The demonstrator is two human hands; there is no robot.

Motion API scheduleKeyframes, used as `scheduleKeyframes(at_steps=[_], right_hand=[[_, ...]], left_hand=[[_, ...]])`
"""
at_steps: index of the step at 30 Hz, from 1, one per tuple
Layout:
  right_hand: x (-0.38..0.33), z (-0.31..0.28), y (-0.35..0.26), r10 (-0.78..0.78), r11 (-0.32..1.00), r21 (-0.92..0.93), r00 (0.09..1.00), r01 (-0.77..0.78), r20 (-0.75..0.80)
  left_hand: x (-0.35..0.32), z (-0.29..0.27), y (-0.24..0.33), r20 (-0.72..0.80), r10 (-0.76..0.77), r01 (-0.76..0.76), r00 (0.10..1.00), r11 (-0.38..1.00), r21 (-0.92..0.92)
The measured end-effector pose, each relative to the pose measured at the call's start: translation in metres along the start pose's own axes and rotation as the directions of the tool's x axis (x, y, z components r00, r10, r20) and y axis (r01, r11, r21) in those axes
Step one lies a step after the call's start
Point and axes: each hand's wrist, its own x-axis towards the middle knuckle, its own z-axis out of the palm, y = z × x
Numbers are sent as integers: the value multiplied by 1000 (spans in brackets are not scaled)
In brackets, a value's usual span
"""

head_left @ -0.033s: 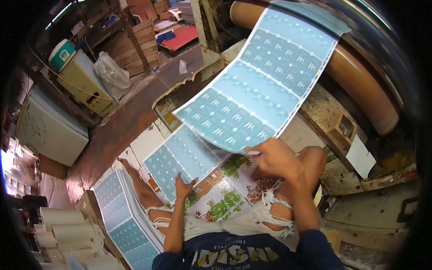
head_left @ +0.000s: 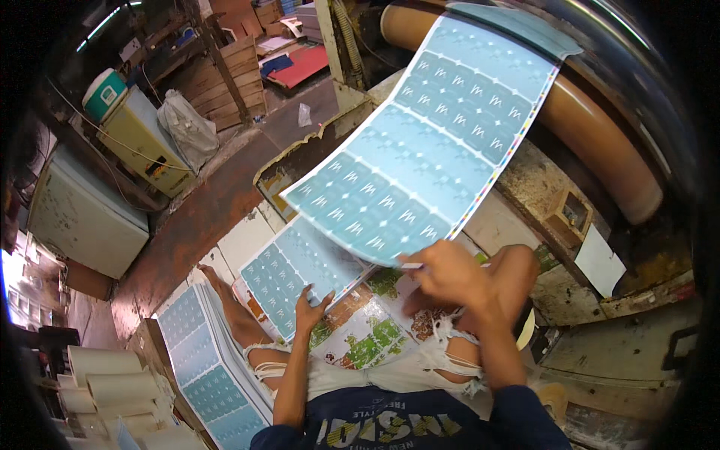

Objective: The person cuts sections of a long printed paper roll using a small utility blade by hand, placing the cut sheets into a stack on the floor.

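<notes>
A long sheet printed in teal and pale blue panels (head_left: 420,150) hangs in a curve from the machine's roller down toward me. My right hand (head_left: 450,276) is closed on its near edge, fingers pinching at the corner; the hand is slightly smeared by motion. Under that sheet's lower end lies another printed sheet or sheets (head_left: 274,289) of the same pattern, partly covered by the hanging one. My left hand (head_left: 310,309) rests on the near edge of the lower sheet, thumb and fingers apart. A thick stack of similar printed sheets (head_left: 196,352) stands beside my left leg.
A brown roller (head_left: 600,150) crosses the machine at the upper right. Below it are a small wooden box (head_left: 574,210) and a white card (head_left: 600,262). Pale paper rolls (head_left: 112,386) lie at lower left; a worn fridge-like cabinet (head_left: 86,210) stands at left.
My right hand and the hanging sheet's near end have shifted slightly to the left and down. My left hand has barely moved.
</notes>
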Motion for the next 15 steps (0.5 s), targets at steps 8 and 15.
scheduleKeyframes(at_steps=[8,15], right_hand=[[-24,47,-6,-277,944,-136,945,302,176],[-19,-56,141,-357,679,665,932,309,-69]], left_hand=[[-76,16,218,-53,-26,-30,998,547,-837],[-110,-12,197,-373,47,-240,926,839,-489]])
